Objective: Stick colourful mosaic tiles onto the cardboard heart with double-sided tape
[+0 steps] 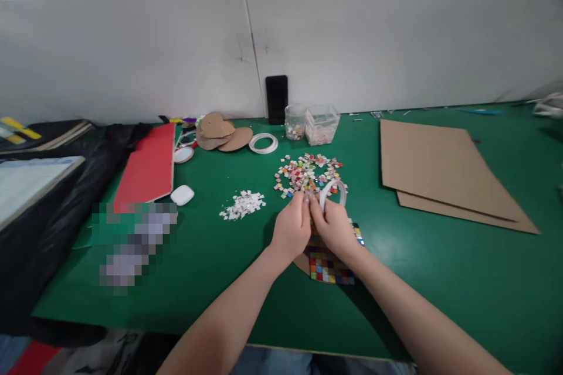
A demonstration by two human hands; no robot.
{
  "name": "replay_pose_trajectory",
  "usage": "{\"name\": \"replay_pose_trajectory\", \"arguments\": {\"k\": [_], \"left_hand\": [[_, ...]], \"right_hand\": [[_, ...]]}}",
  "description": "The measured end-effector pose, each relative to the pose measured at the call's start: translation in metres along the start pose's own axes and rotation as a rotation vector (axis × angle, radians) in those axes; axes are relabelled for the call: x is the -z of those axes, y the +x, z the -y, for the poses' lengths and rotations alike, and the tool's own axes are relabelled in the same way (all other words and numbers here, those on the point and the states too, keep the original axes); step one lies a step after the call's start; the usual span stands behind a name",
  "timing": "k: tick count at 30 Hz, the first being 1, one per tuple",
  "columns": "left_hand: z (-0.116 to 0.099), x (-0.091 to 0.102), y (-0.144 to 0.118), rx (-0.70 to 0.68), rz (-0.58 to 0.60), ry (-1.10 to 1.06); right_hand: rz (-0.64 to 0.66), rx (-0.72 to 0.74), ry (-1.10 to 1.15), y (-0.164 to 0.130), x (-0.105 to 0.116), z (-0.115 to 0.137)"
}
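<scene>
Hands: two, left hand (291, 227) and right hand (333, 226), fingers pinched together on one tape ring (331, 191) above the tile board (326, 265), partly hidden. Two clear tubs (312, 123), two tile piles (308, 174).

Both hands, left (292, 228) and right (334, 227), meet fingertip to fingertip, forearms converging.

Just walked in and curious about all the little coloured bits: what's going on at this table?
A person is working over a cardboard piece partly covered with a grid of small coloured tiles. The right hand holds a white tape roll, and the left hand meets it at the fingertips. Loose coloured tiles lie heaped just beyond, a pile of white scraps to the left, and cardboard sheets to the right on the green table.
</scene>
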State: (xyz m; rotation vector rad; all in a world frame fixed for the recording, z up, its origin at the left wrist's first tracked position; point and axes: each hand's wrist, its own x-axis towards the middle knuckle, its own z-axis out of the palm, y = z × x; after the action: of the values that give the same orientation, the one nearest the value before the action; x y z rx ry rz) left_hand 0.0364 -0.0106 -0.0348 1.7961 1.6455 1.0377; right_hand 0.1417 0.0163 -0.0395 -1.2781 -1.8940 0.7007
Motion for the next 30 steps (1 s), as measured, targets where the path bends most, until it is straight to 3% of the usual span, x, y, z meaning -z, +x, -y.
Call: {"name": "replay_pose_trajectory", "arguments": {"k": [9, 18, 27, 30], "left_hand": [[0.0019, 0.0012, 0.0011, -0.045, -0.052, 0.101], [-0.0023, 0.0034, 0.0008, 0.033, -0.034, -0.092], [-0.0057, 0.0070, 0.0013, 0.031, -0.063, -0.169], [-0.0077, 0.0100, 0.0024, 0.033, -0.020, -0.165]], "right_hand": [[0.026, 0.060, -0.069, 0.0002, 0.0037, 0.0018], [0.021, 0.008, 0.009, -0.0002, 0.0029, 0.0008], [0.001, -0.007, 0.020, 0.0003, 0.0029, 0.0001], [0.011, -0.012, 0.039, 0.0012, 0.0045, -0.0013]]}}
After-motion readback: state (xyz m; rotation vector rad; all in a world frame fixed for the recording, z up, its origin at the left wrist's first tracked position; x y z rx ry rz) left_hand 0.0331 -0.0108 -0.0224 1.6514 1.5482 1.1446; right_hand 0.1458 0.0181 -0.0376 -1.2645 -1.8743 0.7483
